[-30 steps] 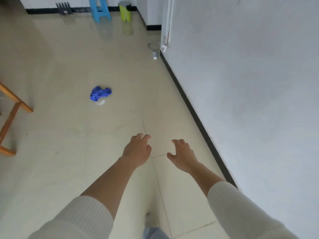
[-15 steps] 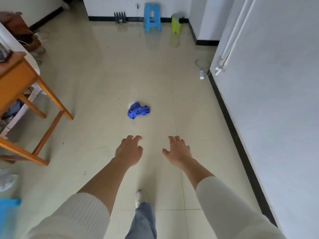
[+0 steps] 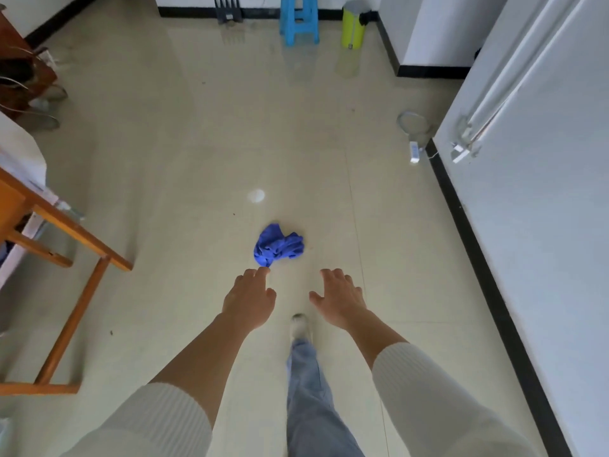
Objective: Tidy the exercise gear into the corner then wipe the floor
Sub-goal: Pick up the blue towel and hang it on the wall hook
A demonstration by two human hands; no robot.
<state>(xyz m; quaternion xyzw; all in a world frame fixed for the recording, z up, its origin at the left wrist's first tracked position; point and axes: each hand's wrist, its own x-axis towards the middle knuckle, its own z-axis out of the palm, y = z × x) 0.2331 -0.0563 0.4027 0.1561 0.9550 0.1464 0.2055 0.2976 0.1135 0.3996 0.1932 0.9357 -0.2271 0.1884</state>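
A crumpled blue cloth (image 3: pixel 278 246) lies on the pale tiled floor (image 3: pixel 184 166) in the middle of the head view. My left hand (image 3: pixel 249 300) is stretched forward, palm down, fingers apart, with its fingertips at the cloth's near edge in the image. My right hand (image 3: pixel 339 298) hangs a little to the right of the cloth, also empty with fingers spread. Below the hands, my leg in blue jeans and a light shoe (image 3: pixel 300 326) step forward.
A wooden table frame (image 3: pixel 71 245) stands at the left. A white wall with a black skirting (image 3: pixel 478 258) runs along the right. At the far wall are a blue stool (image 3: pixel 298 19), a yellow-green bin (image 3: pixel 353 24) and a dark rack (image 3: pixel 227 8). A white power strip (image 3: pixel 414 151) lies by the skirting.
The view has swung left and moved forward. The blue cloth has come from far ahead to just beyond my fingertips. Both hands stay open and empty.
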